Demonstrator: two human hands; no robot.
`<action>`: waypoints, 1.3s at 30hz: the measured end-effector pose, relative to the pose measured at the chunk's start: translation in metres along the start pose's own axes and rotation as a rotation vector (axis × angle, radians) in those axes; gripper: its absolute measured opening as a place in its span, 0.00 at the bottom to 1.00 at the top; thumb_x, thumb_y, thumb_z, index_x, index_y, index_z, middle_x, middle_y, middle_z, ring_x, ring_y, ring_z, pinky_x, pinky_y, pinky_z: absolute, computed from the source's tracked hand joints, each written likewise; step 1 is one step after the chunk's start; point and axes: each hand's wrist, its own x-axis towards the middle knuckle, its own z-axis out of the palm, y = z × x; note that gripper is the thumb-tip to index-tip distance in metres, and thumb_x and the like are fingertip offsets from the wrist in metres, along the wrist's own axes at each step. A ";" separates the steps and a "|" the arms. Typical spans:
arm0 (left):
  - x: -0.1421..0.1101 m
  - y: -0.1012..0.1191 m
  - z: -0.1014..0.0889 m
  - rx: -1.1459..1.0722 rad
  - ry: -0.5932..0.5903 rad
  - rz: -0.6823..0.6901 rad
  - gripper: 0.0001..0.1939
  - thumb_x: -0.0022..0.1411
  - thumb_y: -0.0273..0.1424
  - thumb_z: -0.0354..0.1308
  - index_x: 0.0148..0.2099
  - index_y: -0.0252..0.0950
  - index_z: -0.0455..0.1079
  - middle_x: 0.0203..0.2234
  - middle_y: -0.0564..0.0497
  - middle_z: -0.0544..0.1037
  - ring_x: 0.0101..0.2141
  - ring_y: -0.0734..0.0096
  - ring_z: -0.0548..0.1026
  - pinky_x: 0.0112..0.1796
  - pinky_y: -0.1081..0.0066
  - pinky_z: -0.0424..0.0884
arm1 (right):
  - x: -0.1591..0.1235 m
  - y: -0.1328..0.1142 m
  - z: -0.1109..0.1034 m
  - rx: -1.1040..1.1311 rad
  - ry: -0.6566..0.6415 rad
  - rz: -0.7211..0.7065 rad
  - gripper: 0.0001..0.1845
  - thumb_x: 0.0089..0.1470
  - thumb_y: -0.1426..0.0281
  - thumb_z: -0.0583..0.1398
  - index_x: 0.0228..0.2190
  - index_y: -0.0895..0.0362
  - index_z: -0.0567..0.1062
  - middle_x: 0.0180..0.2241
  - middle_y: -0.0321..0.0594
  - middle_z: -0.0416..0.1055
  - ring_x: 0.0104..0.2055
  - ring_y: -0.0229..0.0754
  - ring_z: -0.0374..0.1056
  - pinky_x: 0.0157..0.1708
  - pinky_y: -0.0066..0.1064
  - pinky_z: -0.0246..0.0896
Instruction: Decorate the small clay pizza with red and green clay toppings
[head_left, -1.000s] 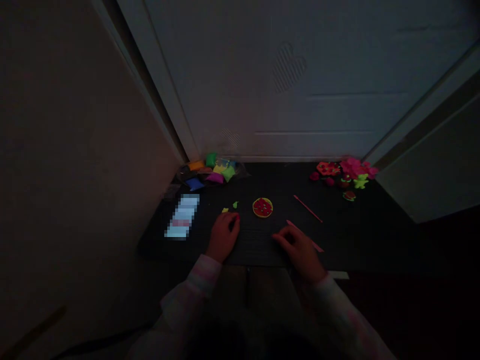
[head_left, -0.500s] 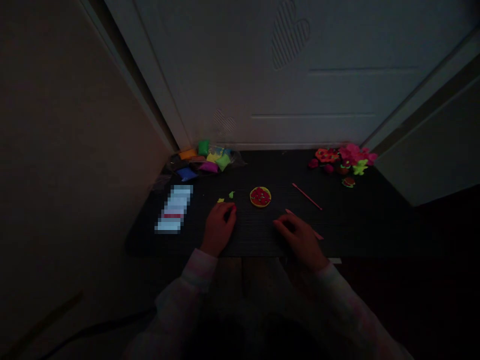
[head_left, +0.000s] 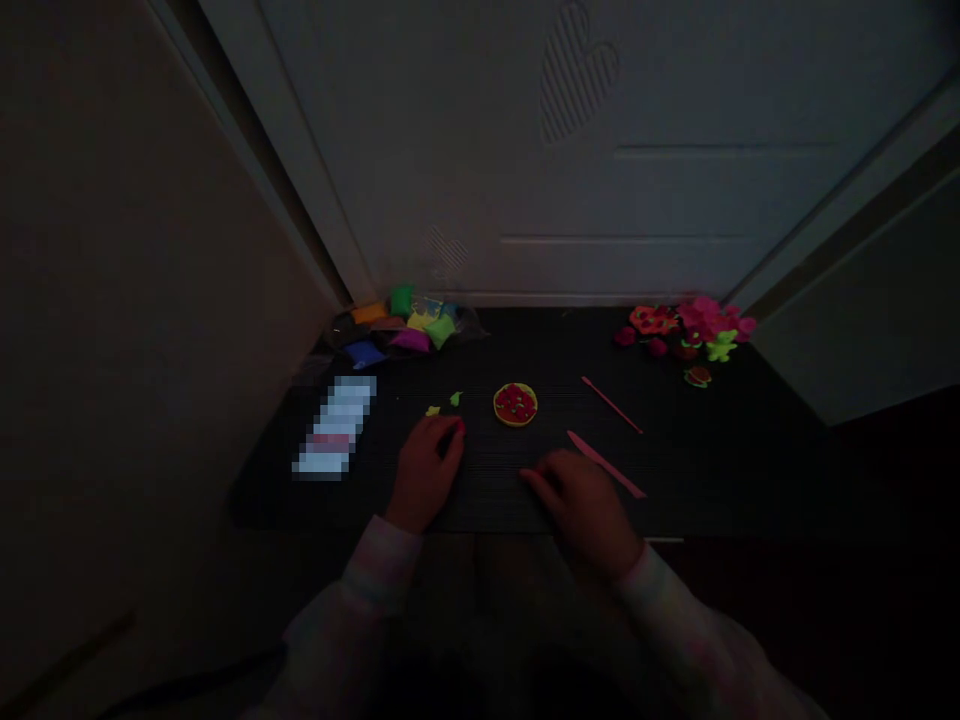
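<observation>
A small round clay pizza (head_left: 515, 405), yellow-rimmed with red and green bits on top, lies on the dark table between my hands. My left hand (head_left: 426, 470) is closed in a pinch to its left, with a bit of red clay (head_left: 460, 427) at the fingertips. Just beyond that hand lie a yellow clay scrap (head_left: 433, 411) and a green clay scrap (head_left: 456, 398). My right hand (head_left: 589, 505) has its thumb and fingers pressed together near the table's front edge; whether anything is between them cannot be seen. Beside it lies a pink clay knife (head_left: 606, 464).
A thin pink modelling stick (head_left: 611, 404) lies to the right. Bags of coloured clay (head_left: 412, 340) are at the back left, above a blurred bright panel (head_left: 336, 428). Several clay figures (head_left: 705, 320) sit at the back right. A white door (head_left: 465, 130) stands behind the table (head_left: 712, 450).
My right hand has moved left and nearer, uncovering more of the pink clay knife. The left hand keeps its pinch on the red clay. The whole view has shifted slightly.
</observation>
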 end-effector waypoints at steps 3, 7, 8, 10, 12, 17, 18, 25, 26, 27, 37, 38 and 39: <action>0.000 0.000 0.000 -0.003 -0.017 0.000 0.10 0.57 0.29 0.50 0.40 0.33 0.68 0.34 0.47 0.72 0.32 0.70 0.70 0.33 0.69 0.69 | 0.003 -0.005 0.002 -0.107 -0.028 -0.014 0.14 0.52 0.63 0.54 0.20 0.57 0.67 0.22 0.38 0.66 0.27 0.41 0.62 0.27 0.32 0.53; 0.000 -0.001 0.000 -0.009 -0.056 -0.012 0.10 0.57 0.29 0.50 0.41 0.32 0.67 0.36 0.46 0.72 0.33 0.68 0.70 0.35 0.67 0.69 | 0.007 -0.004 0.001 -0.180 -0.059 0.003 0.15 0.50 0.59 0.55 0.21 0.57 0.66 0.21 0.37 0.65 0.26 0.41 0.61 0.26 0.32 0.53; 0.000 -0.001 0.000 -0.006 -0.064 -0.017 0.11 0.57 0.29 0.50 0.41 0.32 0.67 0.36 0.46 0.72 0.34 0.68 0.70 0.35 0.66 0.68 | 0.006 -0.002 0.000 -0.185 -0.067 0.011 0.16 0.49 0.58 0.56 0.21 0.57 0.66 0.21 0.37 0.65 0.26 0.41 0.62 0.26 0.32 0.53; 0.000 -0.001 0.000 0.007 -0.074 -0.028 0.11 0.57 0.30 0.49 0.42 0.32 0.67 0.36 0.46 0.72 0.35 0.67 0.70 0.36 0.66 0.68 | 0.002 0.004 -0.002 -0.174 -0.071 0.019 0.15 0.48 0.57 0.57 0.23 0.57 0.67 0.22 0.37 0.65 0.27 0.40 0.62 0.27 0.31 0.56; -0.001 -0.001 0.000 0.012 -0.081 -0.034 0.12 0.58 0.30 0.49 0.42 0.33 0.67 0.37 0.46 0.71 0.36 0.66 0.70 0.36 0.65 0.68 | -0.004 0.010 -0.004 -0.162 -0.052 -0.015 0.15 0.48 0.59 0.57 0.30 0.59 0.68 0.28 0.40 0.68 0.32 0.41 0.64 0.32 0.32 0.59; -0.001 0.000 -0.001 -0.005 -0.102 -0.034 0.11 0.58 0.30 0.50 0.42 0.34 0.67 0.37 0.47 0.71 0.38 0.67 0.69 0.39 0.65 0.68 | -0.024 0.016 -0.009 -0.353 -0.059 -0.200 0.24 0.52 0.61 0.53 0.49 0.57 0.63 0.48 0.46 0.65 0.47 0.47 0.59 0.44 0.41 0.54; -0.001 0.000 -0.001 -0.009 -0.104 -0.033 0.11 0.57 0.30 0.50 0.42 0.34 0.67 0.37 0.47 0.70 0.38 0.67 0.69 0.39 0.65 0.68 | -0.028 0.016 -0.010 -0.398 -0.070 -0.210 0.23 0.52 0.61 0.53 0.49 0.56 0.64 0.49 0.45 0.64 0.48 0.48 0.58 0.44 0.42 0.52; -0.002 0.000 -0.001 -0.010 -0.100 -0.016 0.11 0.57 0.30 0.50 0.43 0.35 0.66 0.38 0.47 0.70 0.40 0.67 0.69 0.41 0.65 0.67 | -0.037 0.010 -0.012 -0.481 -0.097 -0.190 0.25 0.49 0.56 0.54 0.49 0.49 0.65 0.54 0.48 0.58 0.54 0.52 0.52 0.47 0.46 0.47; -0.002 0.000 -0.001 -0.007 -0.103 -0.013 0.11 0.57 0.30 0.50 0.43 0.35 0.66 0.38 0.47 0.70 0.40 0.67 0.69 0.41 0.65 0.67 | -0.036 0.008 -0.012 -0.477 -0.113 -0.198 0.25 0.49 0.55 0.54 0.49 0.47 0.64 0.54 0.48 0.58 0.54 0.52 0.52 0.47 0.46 0.47; -0.002 0.000 -0.001 -0.003 -0.102 -0.010 0.11 0.57 0.30 0.50 0.43 0.35 0.66 0.38 0.47 0.70 0.40 0.67 0.69 0.41 0.65 0.67 | -0.034 0.007 -0.011 -0.472 -0.131 -0.205 0.26 0.49 0.54 0.54 0.50 0.45 0.63 0.54 0.48 0.57 0.55 0.52 0.52 0.47 0.47 0.47; -0.002 -0.001 0.001 0.046 -0.106 0.026 0.11 0.58 0.31 0.49 0.42 0.36 0.66 0.38 0.48 0.71 0.40 0.67 0.68 0.43 0.64 0.66 | -0.035 0.003 -0.014 -0.461 -0.191 -0.223 0.27 0.47 0.53 0.54 0.50 0.44 0.62 0.55 0.46 0.55 0.56 0.53 0.49 0.49 0.49 0.43; -0.002 -0.001 0.001 0.051 -0.105 0.031 0.11 0.58 0.31 0.49 0.43 0.36 0.66 0.38 0.48 0.71 0.40 0.67 0.68 0.43 0.64 0.66 | -0.035 0.003 -0.014 -0.463 -0.198 -0.214 0.27 0.48 0.53 0.53 0.50 0.45 0.62 0.56 0.46 0.55 0.56 0.53 0.49 0.50 0.49 0.43; -0.002 -0.001 0.001 0.053 -0.103 0.033 0.11 0.58 0.31 0.50 0.43 0.36 0.66 0.38 0.48 0.71 0.41 0.67 0.68 0.43 0.64 0.66 | -0.035 0.004 -0.015 -0.467 -0.197 -0.194 0.28 0.48 0.53 0.53 0.50 0.46 0.62 0.56 0.47 0.54 0.56 0.53 0.48 0.50 0.49 0.43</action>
